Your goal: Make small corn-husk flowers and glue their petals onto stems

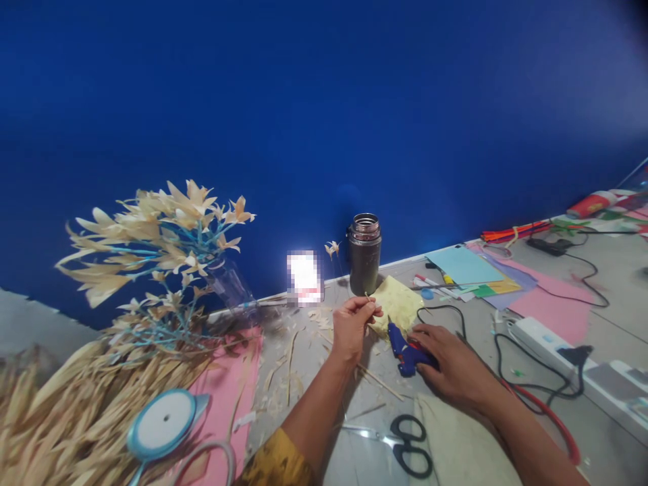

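Observation:
My left hand is closed in a pinch on a thin pale strip, whose tip shows above the fingertips. Just right of it, my right hand grips a blue hot glue gun, its nozzle pointing up and left over a pale yellow sheet. Behind my left hand an uncapped dark metal flask stands upright against the wall. Black-handled scissors lie partly spread below my hands. Dry husk scraps litter the table left of my left forearm.
Husk flowers on blue stems and a pile of dry husks fill the left, beside a roll of tape. Rightward lie a power strip, black cords, a red cable and coloured paper. A blue wall rises behind.

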Demonstrator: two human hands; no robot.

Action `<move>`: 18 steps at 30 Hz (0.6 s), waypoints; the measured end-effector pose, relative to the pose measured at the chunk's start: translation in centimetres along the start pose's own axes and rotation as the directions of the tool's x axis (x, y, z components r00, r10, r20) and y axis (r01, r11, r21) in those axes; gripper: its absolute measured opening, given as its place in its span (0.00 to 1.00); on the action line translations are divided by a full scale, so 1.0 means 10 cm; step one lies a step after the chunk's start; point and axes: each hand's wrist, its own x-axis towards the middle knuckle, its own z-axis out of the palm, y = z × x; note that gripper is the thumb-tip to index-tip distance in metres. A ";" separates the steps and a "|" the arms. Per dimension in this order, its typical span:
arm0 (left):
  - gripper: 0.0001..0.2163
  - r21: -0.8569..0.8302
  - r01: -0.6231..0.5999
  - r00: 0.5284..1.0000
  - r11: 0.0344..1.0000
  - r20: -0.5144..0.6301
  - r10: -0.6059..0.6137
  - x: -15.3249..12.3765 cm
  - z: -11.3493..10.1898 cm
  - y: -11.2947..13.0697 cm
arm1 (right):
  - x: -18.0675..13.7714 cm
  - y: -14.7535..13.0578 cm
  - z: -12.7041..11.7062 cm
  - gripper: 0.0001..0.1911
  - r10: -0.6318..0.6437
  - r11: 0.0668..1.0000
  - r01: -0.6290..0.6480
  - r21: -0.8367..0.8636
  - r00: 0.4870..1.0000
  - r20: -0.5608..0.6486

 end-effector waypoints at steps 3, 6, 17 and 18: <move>0.06 0.139 -0.075 0.997 0.987 -0.013 0.077 -0.14 0.04 0.08 | 0.11 -0.14 -0.12 0.11 -0.065 0.996 0.051 -0.075 0.979 -0.192; 0.04 0.183 -0.106 0.993 0.977 -0.033 0.114 -0.31 0.06 0.15 | 0.27 -0.38 -0.25 0.12 -0.133 0.982 0.071 -0.178 0.921 -0.367; 0.03 0.226 -0.056 0.997 0.973 -0.047 0.068 -0.63 -0.04 0.23 | 0.36 -0.66 -0.16 0.12 -0.305 0.932 0.200 -0.303 0.883 -0.356; 0.04 0.216 -0.038 0.998 0.976 -0.038 0.048 -0.64 -0.05 0.22 | 0.36 -0.66 -0.16 0.12 -0.298 0.937 0.202 -0.283 0.886 -0.355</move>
